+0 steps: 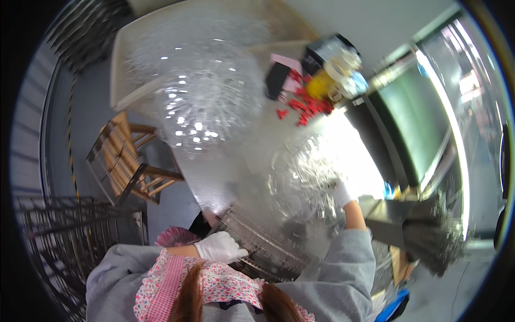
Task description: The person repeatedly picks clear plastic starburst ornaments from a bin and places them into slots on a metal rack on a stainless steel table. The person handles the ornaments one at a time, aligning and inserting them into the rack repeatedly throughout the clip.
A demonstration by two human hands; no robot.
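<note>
My left hand [221, 248], in a white glove, is at the near left end of a long metal rack [263, 244] with rows of slots. Its fingers are curled together by the rack's edge, and whatever they pinch is too small to make out. Out to the right, my right hand [342, 194], also white-gloved, reaches into a loose pile of clear, shiny thin pieces [306, 172] on the table. Motion and glare smear its fingers, so its grip does not show.
A large heap of clear pieces [206, 96] covers the table's far left. Red bits [306, 104], a dark phone-like slab [276, 80] and a yellow container [321, 85] sit at the back right. A wooden stool [126, 158] stands left; a bright lit panel [357, 155] lies right.
</note>
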